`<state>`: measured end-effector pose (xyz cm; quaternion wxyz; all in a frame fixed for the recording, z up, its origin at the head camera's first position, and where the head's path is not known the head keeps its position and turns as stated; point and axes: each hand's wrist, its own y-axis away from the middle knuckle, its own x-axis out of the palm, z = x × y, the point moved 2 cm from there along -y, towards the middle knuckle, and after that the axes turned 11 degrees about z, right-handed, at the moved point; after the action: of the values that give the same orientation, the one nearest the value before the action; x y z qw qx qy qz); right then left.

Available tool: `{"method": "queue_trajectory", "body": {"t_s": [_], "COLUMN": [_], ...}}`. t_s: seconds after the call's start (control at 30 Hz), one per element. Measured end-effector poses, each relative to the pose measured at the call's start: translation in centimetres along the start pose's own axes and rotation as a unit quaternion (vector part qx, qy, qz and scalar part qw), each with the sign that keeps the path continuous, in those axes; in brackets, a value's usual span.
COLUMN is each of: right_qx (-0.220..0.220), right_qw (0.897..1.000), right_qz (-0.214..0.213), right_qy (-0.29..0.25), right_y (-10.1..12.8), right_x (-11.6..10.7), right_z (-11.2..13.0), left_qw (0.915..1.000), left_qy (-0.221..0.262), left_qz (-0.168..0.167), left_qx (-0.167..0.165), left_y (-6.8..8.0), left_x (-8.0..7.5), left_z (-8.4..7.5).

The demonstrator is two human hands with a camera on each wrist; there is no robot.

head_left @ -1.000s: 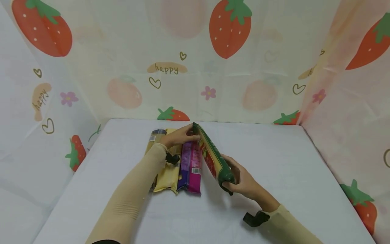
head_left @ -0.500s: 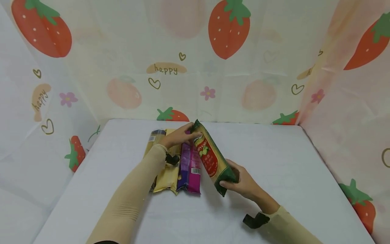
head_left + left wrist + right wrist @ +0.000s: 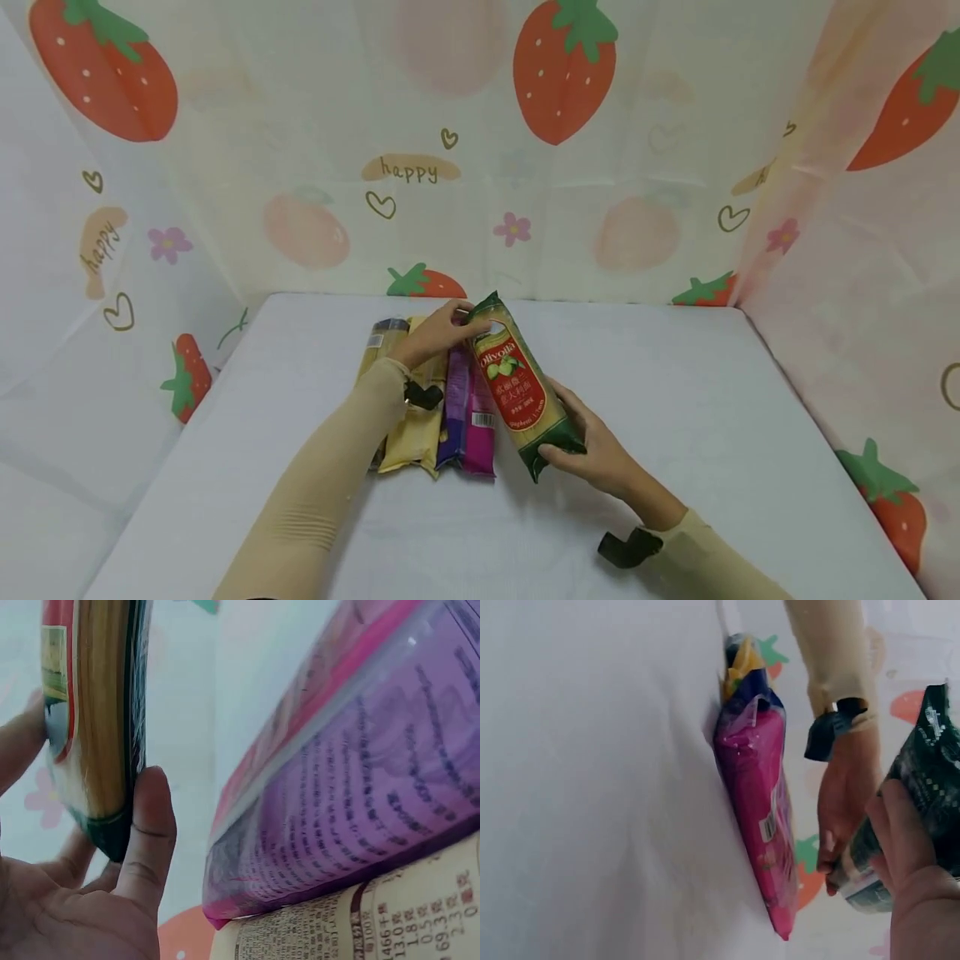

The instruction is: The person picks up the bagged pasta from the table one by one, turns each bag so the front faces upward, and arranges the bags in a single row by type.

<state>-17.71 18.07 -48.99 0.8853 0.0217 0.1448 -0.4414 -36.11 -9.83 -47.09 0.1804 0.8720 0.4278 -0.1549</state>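
A green and red spaghetti packet (image 3: 519, 385) is held by both hands just above the white surface (image 3: 675, 400), tilted so its label faces up and its far end points toward the back wall. The left hand (image 3: 435, 333) has its grip closed on the packet's far end, with the fingers and thumb pinching the green tip; the left wrist view shows the thumb (image 3: 146, 825) pressed along the packet's edge. The right hand (image 3: 592, 450) has its grip closed on the near end, the thumb over the dark green bottom and the fingers curled beneath it. Just to the left of the packet, and touching or almost touching it, lies a row of other long packets flat on the surface: a magenta and purple packet (image 3: 472, 408), next to it a pale yellow packet (image 3: 412, 433), and at the far left a packet with a dark top (image 3: 378, 342), partly hidden by the left forearm. Both arms wear beige sleeves (image 3: 330, 483), and a strawberry-print curtain (image 3: 480, 125) surrounds the surface
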Motion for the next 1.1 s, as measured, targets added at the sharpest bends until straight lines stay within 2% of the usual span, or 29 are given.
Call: {"method": "queue_trajectory", "body": {"t_s": [0.1,0.23,0.4,0.5,0.7,0.83,1.1], "right_qx": [-0.005,-0.016,-0.022,-0.02,-0.029,-0.027,0.029], "right_qw": [1.0,0.999,0.999,0.999,0.999,1.0,0.998], "right_qz": [-0.008,-0.009,-0.013,-0.012,0.011,0.001,-0.035], "right_qy": [-0.02,-0.035,-0.047,-0.046,-0.011,0.015,0.034], "right_y": [0.1,0.1,0.3,0.3,0.1,0.2,0.7], "right_x": [0.0,0.1,0.3,0.5,0.8,0.6,0.0], "right_z": [0.2,0.6,0.3,0.1,-0.1,0.0,0.4], "left_qw": [0.9997,0.9974,0.9872,0.98,0.9736,0.971,0.9734], "left_qy": [0.017,0.06,0.13,0.169,0.208,0.22,0.224], "left_qz": [-0.002,0.029,0.089,0.104,0.092,0.088,0.034], "left_qx": [0.016,0.029,0.027,0.013,0.014,0.031,0.034], "left_y": [0.1,0.5,0.8,1.0,1.3,1.2,0.2], "left_x": [-0.2,-0.3,-0.6,-0.8,-0.8,-0.5,0.1], "left_z": [0.1,-0.1,0.0,-0.1,-0.4,-0.5,-0.7]}}
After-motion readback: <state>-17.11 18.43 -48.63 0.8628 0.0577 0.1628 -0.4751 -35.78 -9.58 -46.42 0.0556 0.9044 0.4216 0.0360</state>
